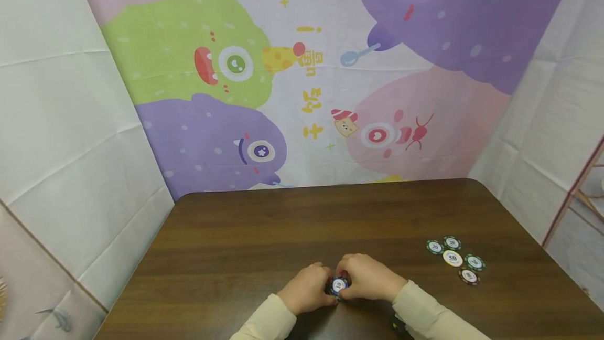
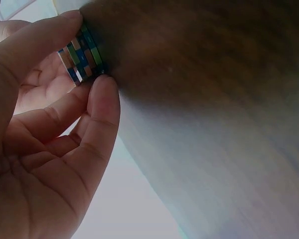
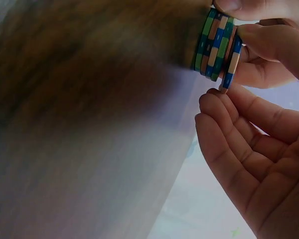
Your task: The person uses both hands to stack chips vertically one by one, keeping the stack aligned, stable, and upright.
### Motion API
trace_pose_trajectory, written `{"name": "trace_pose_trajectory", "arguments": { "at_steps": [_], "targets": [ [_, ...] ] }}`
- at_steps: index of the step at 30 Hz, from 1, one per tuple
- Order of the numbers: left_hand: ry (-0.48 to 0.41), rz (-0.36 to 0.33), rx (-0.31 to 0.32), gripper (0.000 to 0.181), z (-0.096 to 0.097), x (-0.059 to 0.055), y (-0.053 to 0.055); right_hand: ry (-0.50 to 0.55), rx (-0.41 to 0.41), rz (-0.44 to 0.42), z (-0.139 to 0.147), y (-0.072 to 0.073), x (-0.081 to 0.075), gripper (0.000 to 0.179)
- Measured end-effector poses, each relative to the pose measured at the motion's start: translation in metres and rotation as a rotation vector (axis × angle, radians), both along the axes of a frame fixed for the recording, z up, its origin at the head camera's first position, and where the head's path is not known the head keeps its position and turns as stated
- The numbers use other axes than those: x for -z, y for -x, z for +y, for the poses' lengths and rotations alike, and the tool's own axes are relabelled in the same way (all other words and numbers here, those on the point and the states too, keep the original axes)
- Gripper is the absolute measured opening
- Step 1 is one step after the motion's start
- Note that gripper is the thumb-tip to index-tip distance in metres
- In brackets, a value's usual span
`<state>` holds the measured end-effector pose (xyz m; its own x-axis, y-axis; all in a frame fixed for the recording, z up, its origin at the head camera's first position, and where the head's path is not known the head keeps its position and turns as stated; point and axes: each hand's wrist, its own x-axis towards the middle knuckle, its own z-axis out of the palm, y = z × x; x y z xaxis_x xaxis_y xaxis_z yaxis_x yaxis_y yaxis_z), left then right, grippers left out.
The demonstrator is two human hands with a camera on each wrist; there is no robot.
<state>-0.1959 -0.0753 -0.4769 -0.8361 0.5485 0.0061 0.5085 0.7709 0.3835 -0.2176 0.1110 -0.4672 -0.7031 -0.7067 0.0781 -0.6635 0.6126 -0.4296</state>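
A short stack of poker chips (image 3: 213, 45) with green, blue and tan edges stands on the table near its front edge. My left hand (image 1: 306, 287) grips the stack from the left, thumb and fingers on its rim, as the left wrist view of the chips (image 2: 82, 55) shows. From the other side, my right hand (image 1: 370, 277) pinches the top chip (image 1: 338, 285), blue and white and marked 10. In the right wrist view that top chip (image 3: 232, 64) sits slightly tilted and offset from the stack. The hands partly hide the stack in the head view.
To the right on the dark wooden table (image 1: 236, 245) lie several loose chips: a white 50 chip (image 1: 452, 258), green-edged chips (image 1: 474, 262) around it, and a dark-edged chip (image 1: 469, 276). A cartoon-printed cloth (image 1: 306, 161) hangs behind the table's far edge.
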Motion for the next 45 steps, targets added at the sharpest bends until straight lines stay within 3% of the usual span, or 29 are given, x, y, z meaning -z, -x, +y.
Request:
{"name": "trace_pose_trajectory", "arguments": {
  "at_steps": [10, 28, 45],
  "targets": [
    [0.004, 0.038, 0.017, 0.028, -0.0009, 0.0006, 0.0001, -0.001, -0.031, 0.015, -0.0044, -0.0031, -0.0024, 0.020],
    [0.002, 0.025, 0.014, 0.027, -0.0010, 0.0000, 0.0011, -0.022, -0.024, 0.034, -0.0063, -0.0006, 0.0014, 0.016],
    [-0.004, 0.045, 0.021, 0.028, -0.0014, -0.0006, 0.0003, -0.005, 0.012, -0.019, -0.0015, -0.0014, 0.0006, 0.026]
  ]
}}
